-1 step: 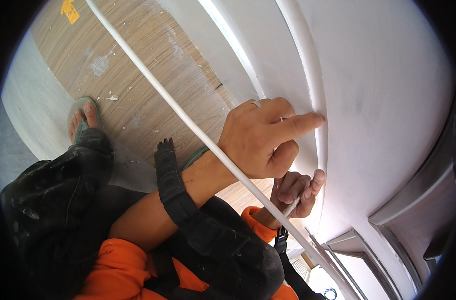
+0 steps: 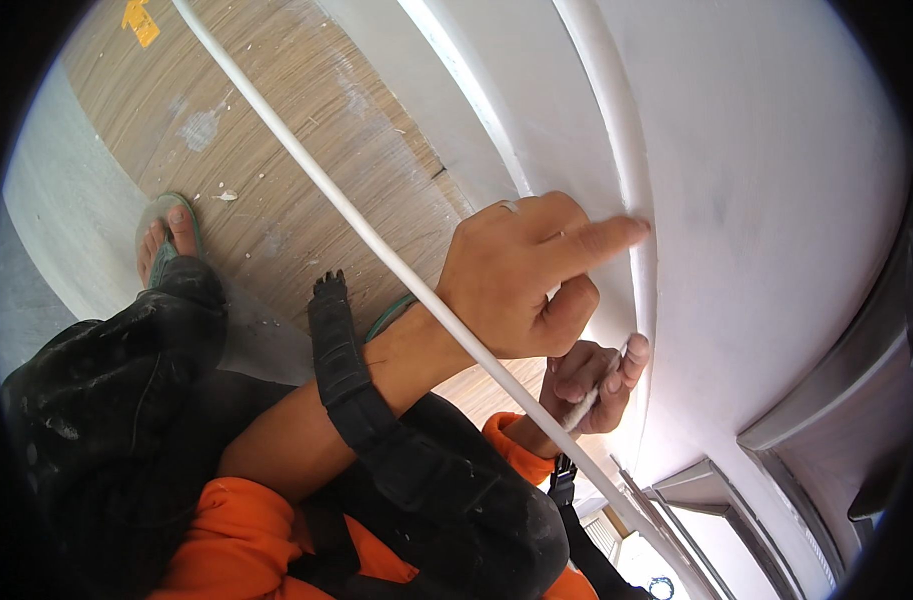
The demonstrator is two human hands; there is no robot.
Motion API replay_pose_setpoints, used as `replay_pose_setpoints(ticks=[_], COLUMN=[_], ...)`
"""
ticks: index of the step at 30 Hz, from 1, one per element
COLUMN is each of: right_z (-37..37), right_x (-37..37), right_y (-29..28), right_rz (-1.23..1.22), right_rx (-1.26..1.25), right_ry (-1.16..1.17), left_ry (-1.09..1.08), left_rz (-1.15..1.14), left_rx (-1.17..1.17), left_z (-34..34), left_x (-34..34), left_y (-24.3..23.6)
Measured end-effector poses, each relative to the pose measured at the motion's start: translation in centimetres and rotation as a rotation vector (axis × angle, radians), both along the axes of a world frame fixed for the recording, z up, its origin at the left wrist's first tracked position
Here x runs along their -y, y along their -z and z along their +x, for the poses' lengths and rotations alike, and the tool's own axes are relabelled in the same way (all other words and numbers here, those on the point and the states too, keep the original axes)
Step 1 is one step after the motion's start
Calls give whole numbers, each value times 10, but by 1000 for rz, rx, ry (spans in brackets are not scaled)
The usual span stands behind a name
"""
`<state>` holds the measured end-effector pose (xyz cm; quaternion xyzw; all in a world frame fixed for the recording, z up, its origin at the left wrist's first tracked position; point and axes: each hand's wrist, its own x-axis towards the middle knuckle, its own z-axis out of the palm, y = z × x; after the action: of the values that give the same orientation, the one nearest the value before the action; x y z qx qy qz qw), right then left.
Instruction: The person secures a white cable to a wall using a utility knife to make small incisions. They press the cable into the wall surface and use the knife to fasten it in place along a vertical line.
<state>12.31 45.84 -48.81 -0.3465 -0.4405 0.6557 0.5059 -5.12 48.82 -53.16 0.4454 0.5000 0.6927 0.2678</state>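
Observation:
My left hand (image 2: 512, 275) has its index finger stretched onto a white raised strip (image 2: 607, 120) along the pale wall, the other fingers curled in; whether they hold anything is hidden. My right hand (image 2: 597, 390), below it, pinches a short whitish cord-like piece (image 2: 585, 405), its fingertips close to the strip. A long white rod (image 2: 307, 170) crosses diagonally in front of my left forearm. A black strap (image 2: 347, 365) lies across that forearm.
Wood-pattern flooring (image 2: 207, 100) with white smears and a yellow piece (image 2: 139, 22) lies to the left, beside my sandalled foot (image 2: 172, 240). A second pale ridge (image 2: 467, 90) runs along the wall. Metal-edged frames (image 2: 817, 380) and thin rods (image 2: 677, 530) are at the right.
My left index finger and my right hand's fingertips have shifted very slightly upward along the white strip. Little else differs.

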Motion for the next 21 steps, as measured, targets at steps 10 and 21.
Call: replay_pose_setpoints(ticks=[10, 21], right_z=[-55, -84], right_x=[-10, -21], right_y=[-2, 2], right_rz=[82, 145], right_rx=[452, 364], right_ry=[209, 187], left_ry=[306, 230], left_rz=[-347, -366], left_rx=[650, 536], left_z=[-3, -6], left_x=[12, 4], left_y=[-16, -29])
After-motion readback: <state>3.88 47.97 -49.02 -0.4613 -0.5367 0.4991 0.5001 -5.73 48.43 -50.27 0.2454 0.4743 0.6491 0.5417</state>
